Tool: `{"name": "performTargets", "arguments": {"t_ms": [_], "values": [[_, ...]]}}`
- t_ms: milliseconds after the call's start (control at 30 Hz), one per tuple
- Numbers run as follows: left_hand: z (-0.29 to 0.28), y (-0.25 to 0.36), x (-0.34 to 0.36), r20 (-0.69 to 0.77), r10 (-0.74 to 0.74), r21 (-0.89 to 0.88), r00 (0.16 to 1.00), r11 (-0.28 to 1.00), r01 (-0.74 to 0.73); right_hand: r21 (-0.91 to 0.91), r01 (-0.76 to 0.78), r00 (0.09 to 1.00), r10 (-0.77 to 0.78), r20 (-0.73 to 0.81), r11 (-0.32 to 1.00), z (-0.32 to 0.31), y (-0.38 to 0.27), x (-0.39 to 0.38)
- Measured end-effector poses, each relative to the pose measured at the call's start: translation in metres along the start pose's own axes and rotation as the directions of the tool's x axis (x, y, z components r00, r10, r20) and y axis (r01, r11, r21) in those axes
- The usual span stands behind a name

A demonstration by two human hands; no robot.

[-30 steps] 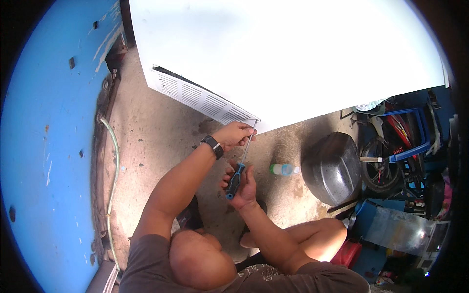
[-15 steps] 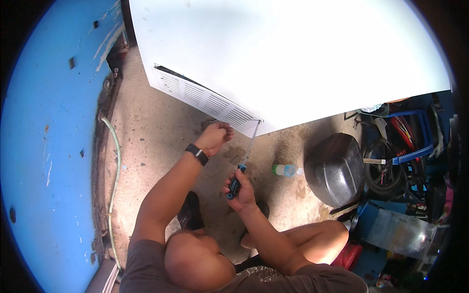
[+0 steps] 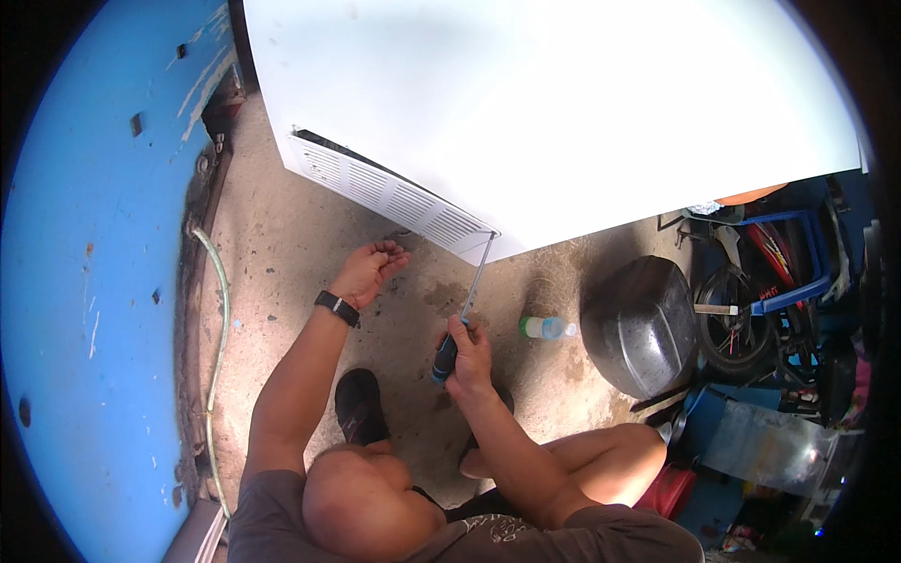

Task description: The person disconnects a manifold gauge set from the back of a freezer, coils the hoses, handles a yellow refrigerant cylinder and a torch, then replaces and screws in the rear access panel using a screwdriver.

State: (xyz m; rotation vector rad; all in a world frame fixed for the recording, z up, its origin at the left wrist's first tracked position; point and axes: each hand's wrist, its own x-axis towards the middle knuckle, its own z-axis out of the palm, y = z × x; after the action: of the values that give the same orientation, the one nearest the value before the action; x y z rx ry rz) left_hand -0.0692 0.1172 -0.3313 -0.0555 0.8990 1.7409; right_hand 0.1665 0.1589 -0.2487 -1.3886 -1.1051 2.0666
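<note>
My right hand is wrapped round the black and blue handle of a long screwdriver. Its tip meets the right corner of a white slotted vent panel low on a large white cabinet. Along its upper left edge the panel stands off from the cabinet, leaving a dark gap. My left hand, with a dark watch at the wrist, hovers below the panel's lower edge. Its fingers are loosely curled but apart, with nothing in them, and they do not touch the panel.
A blue scuffed wall rises at the left, with a pale green hose along its foot. On the concrete floor lie a small bottle and a dark metal tub. A small wheel and assorted clutter crowd the right side.
My left hand has drawn away from the panel's edge, moving left and down, and its fingers have loosened. My right hand has shifted its grip on the screwdriver; the tip stays at the panel's corner.
</note>
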Motion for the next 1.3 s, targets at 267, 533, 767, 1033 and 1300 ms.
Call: {"name": "performTargets", "arguments": {"t_ms": [267, 533, 767, 1033, 1300], "values": [[-0.005, 0.021, -0.018, 0.085, -0.021, -0.040, 0.996, 0.999, 0.024, 0.627, -0.494, 0.783, -0.005, 0.622, 0.602, -0.005, -0.014, 0.001], [-0.012, 0.029, -0.028, 0.147, -0.018, 0.004, 0.989, 1.000, 0.018, 0.180, -0.025, 0.994, 0.005, 0.108, 0.983, -0.007, -0.002, 0.007], [-0.028, 0.032, -0.023, -0.015, 0.069, 0.069, 0.998, 0.995, -0.067, 0.555, -0.251, 0.920, 0.017, 0.392, 0.793, -0.003, -0.004, -0.001], [-0.015, 0.108, -0.013, -0.128, 0.300, 0.116, 0.945, 0.951, -0.286, -0.068, -0.139, 0.903, 0.155, 0.400, 0.988, 0.076, 0.017, -0.020], [-0.017, 0.171, -0.029, -0.150, 0.310, -0.003, 0.939, 0.950, -0.314, -0.177, 0.001, 0.823, 0.100, 0.559, 0.984, 0.173, 0.019, 0.020]]}}
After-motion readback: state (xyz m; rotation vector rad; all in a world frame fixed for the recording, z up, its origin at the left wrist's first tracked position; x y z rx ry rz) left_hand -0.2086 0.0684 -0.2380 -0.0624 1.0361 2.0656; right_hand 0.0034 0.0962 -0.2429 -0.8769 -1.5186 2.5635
